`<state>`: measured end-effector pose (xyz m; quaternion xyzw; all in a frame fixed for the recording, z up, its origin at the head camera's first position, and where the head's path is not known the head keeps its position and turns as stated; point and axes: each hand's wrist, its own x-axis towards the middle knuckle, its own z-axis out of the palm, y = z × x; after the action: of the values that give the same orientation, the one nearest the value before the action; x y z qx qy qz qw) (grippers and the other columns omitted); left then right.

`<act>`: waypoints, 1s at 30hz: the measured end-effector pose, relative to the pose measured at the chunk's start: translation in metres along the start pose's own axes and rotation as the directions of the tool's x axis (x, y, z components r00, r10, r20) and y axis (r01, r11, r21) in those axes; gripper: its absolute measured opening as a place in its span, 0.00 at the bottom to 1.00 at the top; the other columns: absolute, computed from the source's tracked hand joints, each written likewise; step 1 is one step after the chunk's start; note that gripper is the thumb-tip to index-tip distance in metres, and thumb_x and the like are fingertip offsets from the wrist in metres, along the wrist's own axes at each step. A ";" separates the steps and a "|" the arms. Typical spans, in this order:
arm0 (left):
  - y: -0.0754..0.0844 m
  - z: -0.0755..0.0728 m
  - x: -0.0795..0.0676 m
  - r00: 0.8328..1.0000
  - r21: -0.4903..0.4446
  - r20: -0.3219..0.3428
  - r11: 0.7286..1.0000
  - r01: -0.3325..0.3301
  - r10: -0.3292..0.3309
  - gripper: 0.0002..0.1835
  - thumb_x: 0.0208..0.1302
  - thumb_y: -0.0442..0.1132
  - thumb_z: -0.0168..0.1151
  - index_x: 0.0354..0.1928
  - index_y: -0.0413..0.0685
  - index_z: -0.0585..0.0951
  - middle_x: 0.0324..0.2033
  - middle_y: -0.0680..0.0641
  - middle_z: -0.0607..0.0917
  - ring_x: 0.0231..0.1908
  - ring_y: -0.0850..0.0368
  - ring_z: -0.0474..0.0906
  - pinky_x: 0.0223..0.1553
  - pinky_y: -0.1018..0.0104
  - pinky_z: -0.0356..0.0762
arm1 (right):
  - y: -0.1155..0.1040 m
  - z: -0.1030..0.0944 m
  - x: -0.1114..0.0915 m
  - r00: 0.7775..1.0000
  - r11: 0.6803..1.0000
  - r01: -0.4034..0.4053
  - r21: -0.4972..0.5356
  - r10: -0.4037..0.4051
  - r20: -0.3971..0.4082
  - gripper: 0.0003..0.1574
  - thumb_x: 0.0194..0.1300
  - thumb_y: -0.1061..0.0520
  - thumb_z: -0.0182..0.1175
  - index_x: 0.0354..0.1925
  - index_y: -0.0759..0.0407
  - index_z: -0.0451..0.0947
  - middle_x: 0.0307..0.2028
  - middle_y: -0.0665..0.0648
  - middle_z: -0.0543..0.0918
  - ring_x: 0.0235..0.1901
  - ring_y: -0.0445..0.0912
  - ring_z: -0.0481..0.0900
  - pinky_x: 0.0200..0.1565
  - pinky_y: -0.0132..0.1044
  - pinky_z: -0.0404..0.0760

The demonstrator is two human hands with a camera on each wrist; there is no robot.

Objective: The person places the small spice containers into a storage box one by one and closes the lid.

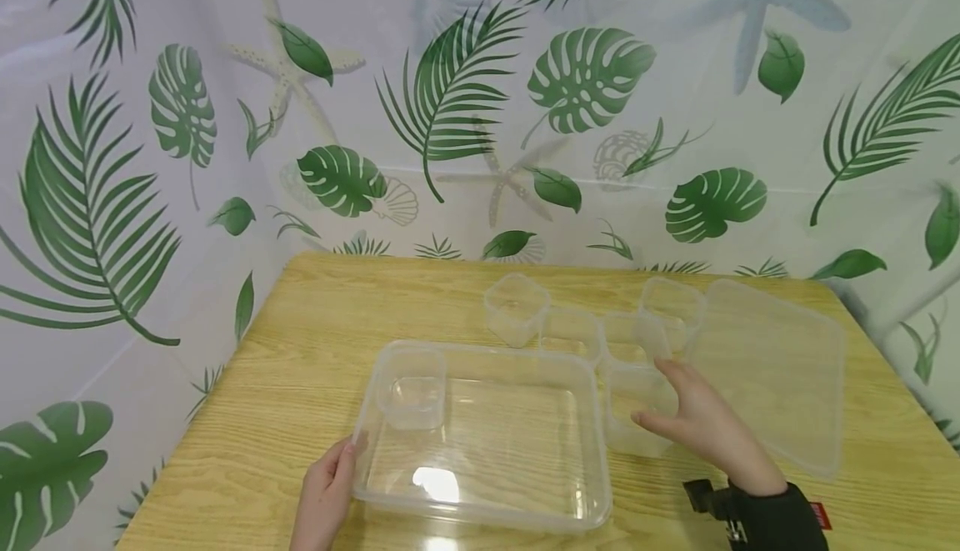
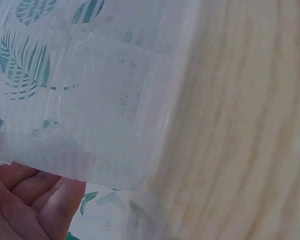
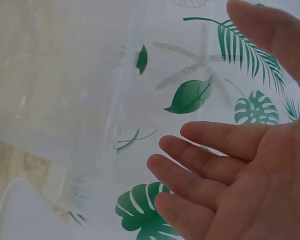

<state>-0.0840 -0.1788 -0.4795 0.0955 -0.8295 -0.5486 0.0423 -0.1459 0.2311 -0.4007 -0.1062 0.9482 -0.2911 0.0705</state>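
**Left hand (image 1: 326, 484) gripped tub (image 1: 602, 459); right hand (image 1: 705, 422) held nothing**

The tub sat on the surface (image 1: 292, 368), a cup (image 1: 412, 393) in its back left corner, the left hand's fingers curled at its left rim. The right hand, fingers spread, was beside five more cups (image 1: 516, 311) and the lid (image 1: 776, 376).

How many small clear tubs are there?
6 visible: one tub inside the large box, one tub beside its right wall near the right hand, four tubs farther back.
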 end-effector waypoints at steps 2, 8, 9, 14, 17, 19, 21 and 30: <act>0.000 0.000 0.000 1.000 0.003 -0.003 1.000 -0.007 0.007 0.20 0.69 0.39 0.40 0.51 0.28 0.71 0.48 0.33 0.75 0.52 0.40 0.67 0.52 0.48 0.63 | 0.003 0.003 0.000 1.000 1.000 -0.006 -0.006 0.006 0.002 0.53 0.52 0.43 0.62 0.60 0.77 0.52 0.57 0.78 0.55 0.55 0.71 0.53 0.49 0.62 0.59; 0.000 0.000 0.000 1.000 0.004 -0.010 1.000 -0.020 0.020 0.20 0.69 0.39 0.40 0.51 0.29 0.72 0.48 0.33 0.75 0.52 0.40 0.68 0.51 0.48 0.64 | 0.009 0.010 0.000 1.000 0.998 -0.016 -0.053 0.016 -0.002 0.53 0.51 0.45 0.64 0.58 0.80 0.53 0.55 0.80 0.57 0.53 0.71 0.57 0.47 0.61 0.63; 0.000 0.001 0.000 1.000 0.004 -0.010 1.000 -0.019 0.019 0.19 0.69 0.38 0.40 0.51 0.29 0.72 0.48 0.33 0.75 0.52 0.40 0.68 0.51 0.48 0.64 | 0.010 0.011 0.000 1.000 0.998 -0.018 -0.061 0.018 -0.003 0.52 0.50 0.45 0.64 0.58 0.80 0.53 0.55 0.80 0.57 0.52 0.71 0.57 0.47 0.61 0.63; 0.001 0.001 0.000 1.000 0.001 -0.010 1.000 -0.011 0.011 0.19 0.69 0.38 0.40 0.51 0.29 0.72 0.48 0.33 0.75 0.52 0.40 0.67 0.52 0.48 0.64 | 0.013 0.013 0.001 1.000 0.997 -0.019 -0.076 0.018 -0.007 0.53 0.50 0.45 0.64 0.57 0.81 0.53 0.54 0.80 0.57 0.52 0.71 0.58 0.47 0.61 0.64; 0.001 0.000 0.000 1.000 0.002 -0.009 1.000 -0.011 0.011 0.20 0.69 0.39 0.40 0.51 0.28 0.72 0.48 0.33 0.75 0.52 0.40 0.67 0.51 0.48 0.64 | 0.015 0.014 0.001 1.000 0.997 -0.018 -0.078 0.018 -0.007 0.53 0.51 0.45 0.64 0.57 0.82 0.53 0.54 0.81 0.58 0.52 0.71 0.58 0.47 0.61 0.63; 0.001 0.000 -0.001 1.000 0.004 -0.010 1.000 -0.013 0.013 0.20 0.69 0.39 0.40 0.51 0.28 0.72 0.48 0.33 0.74 0.52 0.40 0.67 0.51 0.47 0.64 | 0.016 0.015 0.001 1.000 0.997 -0.019 -0.075 0.019 -0.004 0.53 0.51 0.45 0.63 0.57 0.82 0.53 0.54 0.81 0.57 0.52 0.71 0.58 0.47 0.61 0.63; 0.001 0.000 -0.001 1.000 0.002 -0.013 1.000 -0.015 0.015 0.20 0.69 0.39 0.40 0.50 0.29 0.72 0.48 0.33 0.75 0.52 0.40 0.67 0.51 0.48 0.64 | 0.017 0.015 0.001 1.000 0.997 -0.020 -0.077 0.019 -0.004 0.53 0.51 0.44 0.63 0.57 0.82 0.52 0.54 0.81 0.57 0.52 0.72 0.57 0.47 0.61 0.64; -0.002 0.001 0.000 0.999 -0.008 -0.029 1.000 -0.029 0.029 0.18 0.68 0.37 0.42 0.50 0.28 0.73 0.47 0.33 0.75 0.50 0.41 0.69 0.49 0.49 0.67 | 0.020 0.017 0.001 0.999 0.995 -0.034 -0.090 0.035 0.012 0.56 0.51 0.42 0.62 0.57 0.83 0.51 0.55 0.82 0.56 0.52 0.72 0.56 0.47 0.62 0.62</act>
<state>-0.0839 -0.1783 -0.4816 0.0910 -0.8278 -0.5501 0.0625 -0.1468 0.2383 -0.4262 -0.0949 0.9614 -0.2464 0.0770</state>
